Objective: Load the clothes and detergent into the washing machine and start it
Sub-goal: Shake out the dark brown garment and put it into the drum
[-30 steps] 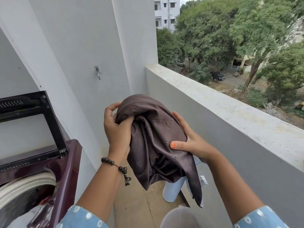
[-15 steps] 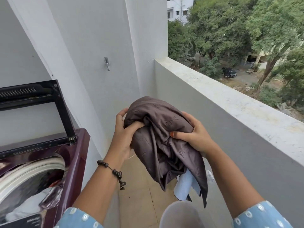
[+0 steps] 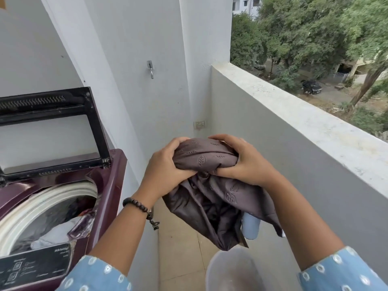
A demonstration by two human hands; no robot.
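Because the cloth (image 3: 212, 185) is gathered into a bundle, both hands grip it at the top: the left hand (image 3: 165, 171) is clenched around the left end of the bunched fabric, and the right hand (image 3: 245, 162) is clenched around the right end. The bundle is held in the air over the balcony floor (image 3: 184, 248), to the right of the washer (image 3: 63, 206) and apart from it. The lower folds hang loose below the hands. Bunching probably keeps the loose fabric from trailing during transfer to the drum (image 3: 48, 208).

The lid (image 3: 52, 127) stands raised at the far side of the washer, which leaves the drum opening accessible. Pale clothing (image 3: 56, 234) already lies inside the drum. A light blue container (image 3: 251, 227) shows partly behind the hanging cloth; whether it holds detergent cannot be determined. A pale round object at the near bottom edge is too blurred to identify.

The control panel (image 3: 35, 267) at the near edge of the washer carries white print and icons. A script logo is visible at its right side, but neither it nor the button text can be read with certainty. The cloth bears an embossed leaf pattern, with no label in view.
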